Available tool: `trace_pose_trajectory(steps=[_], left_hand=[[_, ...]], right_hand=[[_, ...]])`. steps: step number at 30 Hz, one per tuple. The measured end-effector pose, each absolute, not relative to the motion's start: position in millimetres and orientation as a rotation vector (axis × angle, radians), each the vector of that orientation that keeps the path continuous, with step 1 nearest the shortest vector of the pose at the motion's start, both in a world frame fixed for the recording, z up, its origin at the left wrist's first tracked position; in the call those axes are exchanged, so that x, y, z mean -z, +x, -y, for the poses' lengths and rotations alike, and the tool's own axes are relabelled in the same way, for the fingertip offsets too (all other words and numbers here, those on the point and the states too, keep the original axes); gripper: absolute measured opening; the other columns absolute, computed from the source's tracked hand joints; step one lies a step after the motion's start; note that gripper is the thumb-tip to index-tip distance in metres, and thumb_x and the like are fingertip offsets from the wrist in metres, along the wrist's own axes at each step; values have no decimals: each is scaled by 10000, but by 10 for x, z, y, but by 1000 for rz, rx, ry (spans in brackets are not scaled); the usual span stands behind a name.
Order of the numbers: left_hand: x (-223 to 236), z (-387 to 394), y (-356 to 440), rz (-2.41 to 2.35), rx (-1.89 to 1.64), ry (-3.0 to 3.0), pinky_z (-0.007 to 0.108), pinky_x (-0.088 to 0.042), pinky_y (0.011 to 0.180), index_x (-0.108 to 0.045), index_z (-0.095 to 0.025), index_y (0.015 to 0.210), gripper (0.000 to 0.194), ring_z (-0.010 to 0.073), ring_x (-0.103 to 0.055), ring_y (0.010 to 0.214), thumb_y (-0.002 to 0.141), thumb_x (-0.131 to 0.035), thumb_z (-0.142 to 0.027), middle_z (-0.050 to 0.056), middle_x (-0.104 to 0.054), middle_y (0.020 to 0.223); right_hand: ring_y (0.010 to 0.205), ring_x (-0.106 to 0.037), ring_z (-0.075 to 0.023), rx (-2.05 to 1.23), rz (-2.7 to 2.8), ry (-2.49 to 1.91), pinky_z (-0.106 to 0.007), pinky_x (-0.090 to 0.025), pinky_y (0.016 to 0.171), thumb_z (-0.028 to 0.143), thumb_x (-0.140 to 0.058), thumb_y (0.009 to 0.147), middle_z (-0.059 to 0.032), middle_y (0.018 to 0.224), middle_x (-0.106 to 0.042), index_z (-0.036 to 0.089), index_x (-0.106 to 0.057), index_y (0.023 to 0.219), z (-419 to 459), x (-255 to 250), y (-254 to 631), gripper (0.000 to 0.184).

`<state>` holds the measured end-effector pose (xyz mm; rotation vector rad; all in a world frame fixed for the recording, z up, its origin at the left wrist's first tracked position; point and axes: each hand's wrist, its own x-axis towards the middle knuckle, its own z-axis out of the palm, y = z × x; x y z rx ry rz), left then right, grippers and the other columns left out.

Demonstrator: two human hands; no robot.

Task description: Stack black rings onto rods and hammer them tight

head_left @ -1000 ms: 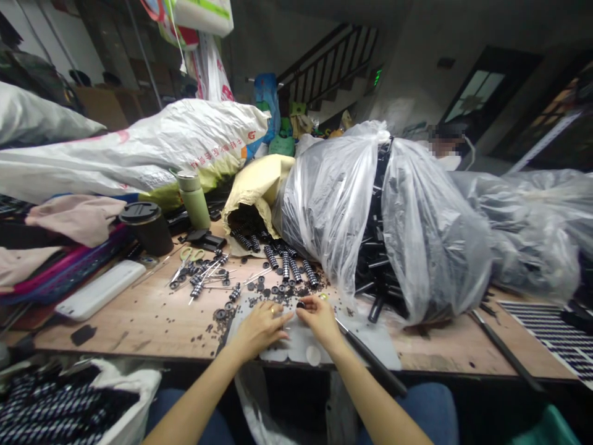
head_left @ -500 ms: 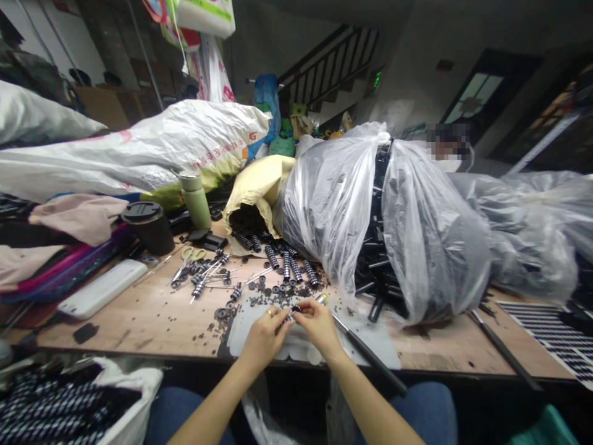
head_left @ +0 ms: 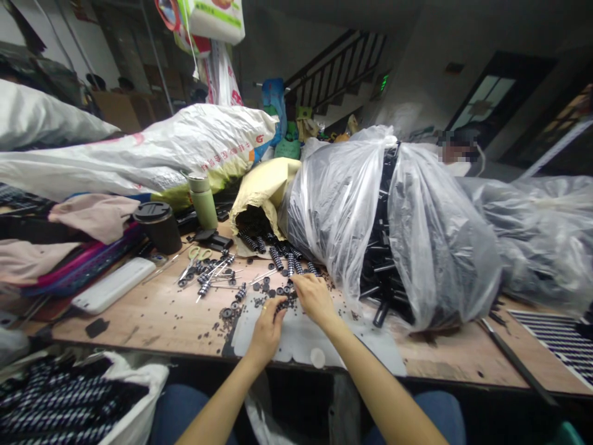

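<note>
My left hand (head_left: 269,327) is over the grey sheet (head_left: 301,334), its thumb and fingers pinched round a small dark piece (head_left: 283,303) that is mostly hidden. My right hand (head_left: 315,301) lies a little farther forward, its fingers bent down at the loose black discs (head_left: 279,290); what its fingertips hold, if anything, is hidden. Just beyond are several black-and-white striped tubes (head_left: 277,258) in front of a yellow paper sack (head_left: 264,179). To the left, thin metal rods with striped pieces (head_left: 208,275) lie in a loose heap.
Scissors (head_left: 194,256), a white power bank-like block (head_left: 115,284), a black cup (head_left: 159,225) and a green bottle (head_left: 202,201) stand left. A bulky clear plastic bag (head_left: 333,216) of black tubes fills the right. A person (head_left: 458,154) is behind it.
My right hand has left my left hand's piece and moved forward to the loose discs. The dark-handled rod beside my right arm no longer shows. The view has shifted slightly.
</note>
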<state>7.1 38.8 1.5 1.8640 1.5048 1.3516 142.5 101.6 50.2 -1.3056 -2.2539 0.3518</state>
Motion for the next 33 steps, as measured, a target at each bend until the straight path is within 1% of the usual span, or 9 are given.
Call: trace_pose_trajectory(steps=[3, 5, 8, 12, 21, 25, 29, 31, 33], left_hand=[[-59, -387, 69, -1566, -1374, 1746, 329, -447, 854, -497, -171, 1037, 234, 170, -557, 962, 856, -413, -294, 63, -595, 998], [-88, -385, 62, -1604, -1346, 1683, 320, -467, 822, -530, -171, 989, 230, 172, -584, 918, 849, -425, -320, 54, -622, 955], [-103, -389, 48, -1623, -1272, 1693, 336, -456, 864, -566, -172, 1017, 268, 180, -582, 969, 848, -420, -321, 62, -637, 1019], [-88, -389, 64, -1622, -1188, 1780, 369, -432, 912, -566, -180, 1093, 312, 191, -559, 1032, 842, -432, -308, 77, -615, 1104], [-176, -326, 112, -1579, -1215, 1869, 357, -455, 886, -569, -201, 1100, 302, 186, -578, 997, 851, -428, -299, 67, -635, 1058], [-159, -329, 184, -1535, -1247, 1839, 375, -431, 915, -525, -195, 1144, 325, 191, -544, 1052, 857, -410, -295, 76, -602, 1118], [-87, -291, 271, -1443, -1383, 1776, 383, -408, 928, -433, -193, 1204, 352, 196, -487, 1114, 870, -370, -285, 94, -540, 1182], [-41, -270, 277, -1398, -1391, 1742, 363, -448, 860, -459, -208, 1147, 302, 188, -545, 1005, 870, -364, -286, 82, -571, 1097], [-7, -262, 265, -1391, -1373, 1666, 333, -476, 766, -467, -216, 1101, 269, 162, -579, 825, 868, -363, -304, 56, -590, 951]], right_hand=[[970, -541, -224, -376, 2250, -1342, -422, -348, 897, 34, -465, 756, -107, 838, -676, 157, -640, 780, -1283, -426, 1395, 215], [943, -548, -218, -408, 2225, -1348, -401, -359, 887, 30, -508, 721, -100, 793, -672, 154, -629, 708, -1336, -378, 1395, 174], [868, -574, -187, -500, 2140, -1342, -332, -429, 809, 79, -569, 688, -85, 854, -659, 148, -625, 790, -1238, -345, 1410, 135], [678, -617, -126, -698, 1996, -1304, -234, -499, 639, 153, -565, 703, -36, 802, -670, 153, -621, 848, -976, -369, 1402, 156], [712, -649, -145, -832, 1863, -1162, -276, -533, 689, 111, -523, 676, -12, 794, -698, 203, -662, 831, -717, -494, 1438, 228], [860, -640, -164, -728, 1961, -1078, -311, -504, 808, 95, -486, 698, -14, 926, -690, 232, -654, 934, -568, -586, 1467, 321], [1050, -556, -168, -518, 2122, -986, -318, -438, 921, 134, -458, 764, -42, 1133, -605, 220, -589, 1077, -406, -679, 1655, 350], [1038, -555, -188, -301, 2054, -1124, -349, -438, 910, 169, -436, 798, -56, 1100, -617, 219, -592, 1060, -354, -648, 1935, 309], [926, -587, -218, -14, 1845, -1414, -392, -459, 847, 196, -402, 820, -78, 945, -655, 207, -613, 992, -303, -538, 2323, 273]])
